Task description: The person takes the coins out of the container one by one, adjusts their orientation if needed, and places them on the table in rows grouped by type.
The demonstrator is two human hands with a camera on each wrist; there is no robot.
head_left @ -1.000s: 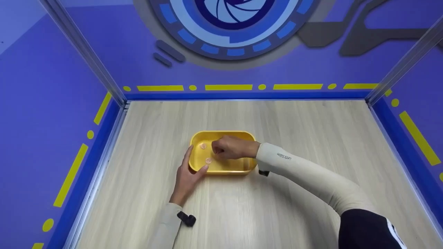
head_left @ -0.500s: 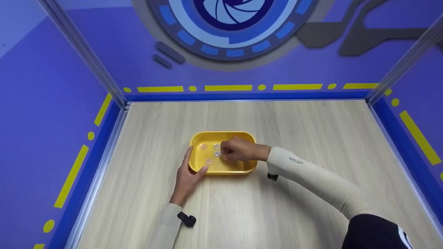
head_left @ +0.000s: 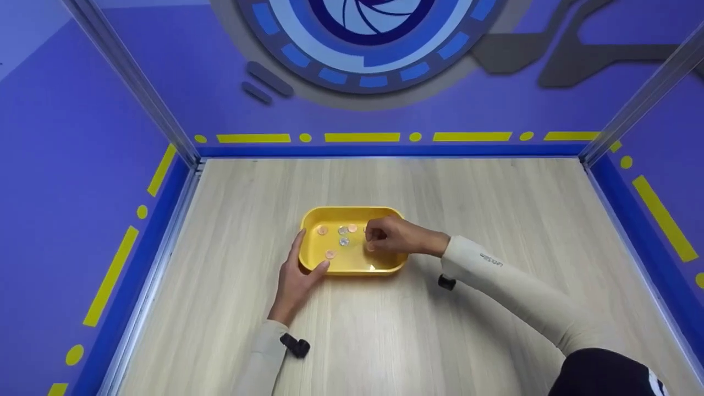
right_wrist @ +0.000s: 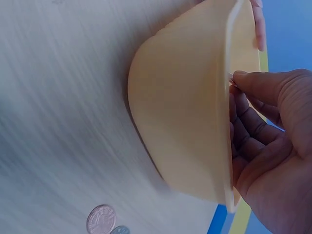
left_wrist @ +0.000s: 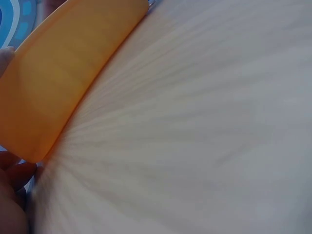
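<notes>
A yellow plastic box [head_left: 363, 271] with rounded corners stands on the table. My left hand [head_left: 297, 280] grips its near left corner, thumb at the front rim and fingers along the left end. Inside lie several coins, among them a copper coin [head_left: 323, 230] at the left, another copper coin [head_left: 330, 254] near the front and a silver coin [head_left: 344, 241] in the middle. My right hand [head_left: 399, 235] reaches over the box's right end. In the right wrist view its thumb and fingers pinch a coin [right_wrist: 232, 78], seen nearly edge-on, just beyond the rim.
In the right wrist view, a copper coin [right_wrist: 101, 219] and a silver coin [right_wrist: 120, 230] lie on the wooden table [head_left: 467, 192] outside the box. Blue-purple panels [head_left: 363, 124] enclose the back and sides.
My right hand has moved rightward inside the box, and more coins now show on the floor where it was. The left hand and box stay in place.
</notes>
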